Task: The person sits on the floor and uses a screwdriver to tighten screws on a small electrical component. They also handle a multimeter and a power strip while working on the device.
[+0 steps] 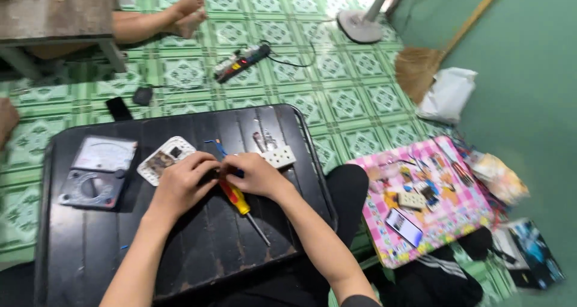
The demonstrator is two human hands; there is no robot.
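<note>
Both hands, left hand [183,178] and right hand [255,173], pinched shut on something small above the screwdriver [240,202] on the table [90,247]; it might slip and roll off

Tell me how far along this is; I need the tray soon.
Done: a white casing lies opened on the black tray. In hand: left hand and right hand meet over something small, hidden. Left: screwdriver, meter and white cover lie out.
</note>
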